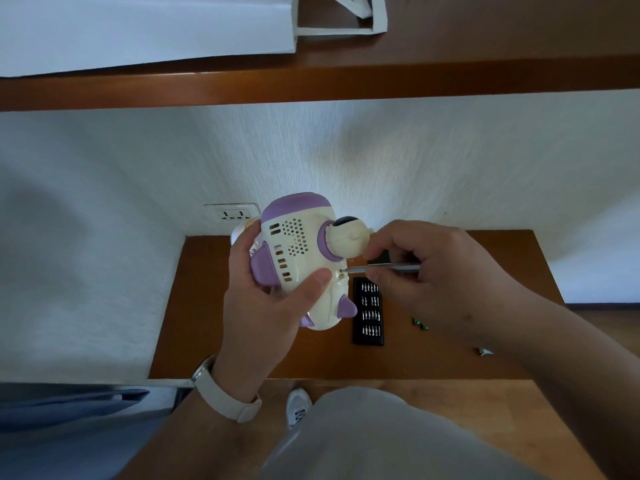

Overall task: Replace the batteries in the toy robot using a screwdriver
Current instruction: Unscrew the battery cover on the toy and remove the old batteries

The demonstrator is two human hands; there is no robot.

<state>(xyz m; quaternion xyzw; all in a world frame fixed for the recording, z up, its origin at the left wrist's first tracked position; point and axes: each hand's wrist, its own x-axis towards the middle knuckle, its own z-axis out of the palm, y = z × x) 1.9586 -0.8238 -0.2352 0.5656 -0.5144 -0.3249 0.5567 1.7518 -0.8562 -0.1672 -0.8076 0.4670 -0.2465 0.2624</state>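
A cream and purple toy robot point(304, 244) is held up above the small brown table point(242, 341), its vented back facing me. My left hand point(266, 306) grips it from the left, thumb pressed on the lower back. My right hand point(426, 271) holds a thin silver screwdriver point(384, 268) level, with its tip touching a spot on the robot's back next to my left thumb. Green batteries point(419, 323) lie on the table under my right wrist, mostly hidden.
A black tray of screwdriver bits point(369, 311) lies on the table below the toy. A wall socket point(232, 213) sits behind the robot. A brown shelf point(311, 84) runs overhead with a white paper bag point(138, 29). A small scrap point(483, 351) rests at the table's right.
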